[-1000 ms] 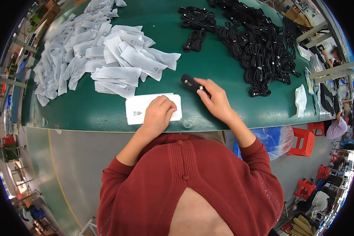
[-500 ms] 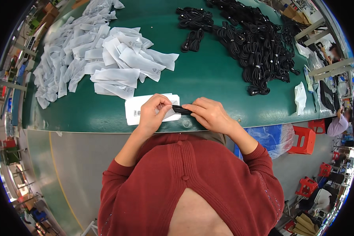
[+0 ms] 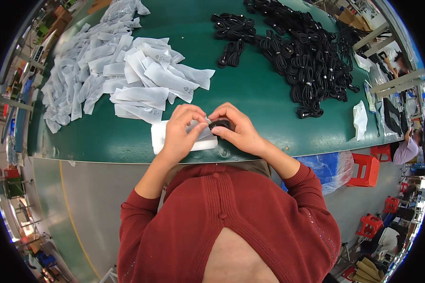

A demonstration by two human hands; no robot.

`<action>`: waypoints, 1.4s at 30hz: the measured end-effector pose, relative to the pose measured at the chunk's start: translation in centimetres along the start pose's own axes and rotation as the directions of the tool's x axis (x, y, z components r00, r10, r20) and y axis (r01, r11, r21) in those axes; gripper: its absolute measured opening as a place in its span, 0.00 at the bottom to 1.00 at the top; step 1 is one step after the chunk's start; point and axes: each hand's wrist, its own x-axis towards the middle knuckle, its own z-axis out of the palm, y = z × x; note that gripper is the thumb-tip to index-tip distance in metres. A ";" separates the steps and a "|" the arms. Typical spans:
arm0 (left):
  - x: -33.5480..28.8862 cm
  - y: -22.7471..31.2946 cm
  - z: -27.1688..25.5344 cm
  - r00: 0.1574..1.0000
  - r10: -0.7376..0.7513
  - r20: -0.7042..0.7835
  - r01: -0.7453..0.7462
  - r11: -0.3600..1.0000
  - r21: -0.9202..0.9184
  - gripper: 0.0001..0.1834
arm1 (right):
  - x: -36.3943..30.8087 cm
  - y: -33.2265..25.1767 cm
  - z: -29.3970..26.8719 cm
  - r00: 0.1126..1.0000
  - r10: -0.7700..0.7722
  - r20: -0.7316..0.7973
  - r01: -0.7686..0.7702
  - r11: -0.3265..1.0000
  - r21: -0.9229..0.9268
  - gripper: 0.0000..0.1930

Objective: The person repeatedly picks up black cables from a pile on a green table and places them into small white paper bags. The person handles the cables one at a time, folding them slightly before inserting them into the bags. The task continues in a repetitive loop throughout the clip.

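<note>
At the table's near edge, my left hand is closed on the opening of a frosted plastic bag. Its fingers meet those of my right hand, which is wrapped round a coiled black cable. One end of the cable is at the bag's mouth; how far inside it reaches is hidden by my fingers. Under my left hand lies a stack of flat white bags. Beyond it is a heap of filled frosted bags.
Bundled black cables are piled at the far right of the green table. A crumpled white wrapper lies by the right edge. Below it stand a red stool and a blue plastic-covered thing.
My right hand has moved up and inward to my left fingertips with the cable. The bag has lifted and tilted a little.
</note>
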 end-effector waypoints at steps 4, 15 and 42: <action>1.6 -1.2 -2.3 0.994 -0.108 0.007 0.097 0.867 -0.489 0.04 | 3.4 0.2 -0.8 0.995 -0.037 -0.096 0.044 0.997 0.070 0.14; 4.3 -0.8 -7.9 0.818 0.237 -0.525 -0.071 0.946 0.317 0.10 | 11.0 7.3 -11.1 0.902 -0.129 -0.411 -0.368 0.265 -0.891 0.21; -2.9 -2.6 2.3 0.995 -0.103 0.016 0.104 0.992 -0.069 0.03 | -4.1 -1.0 -2.9 0.988 -0.032 0.149 0.127 0.711 -0.691 0.15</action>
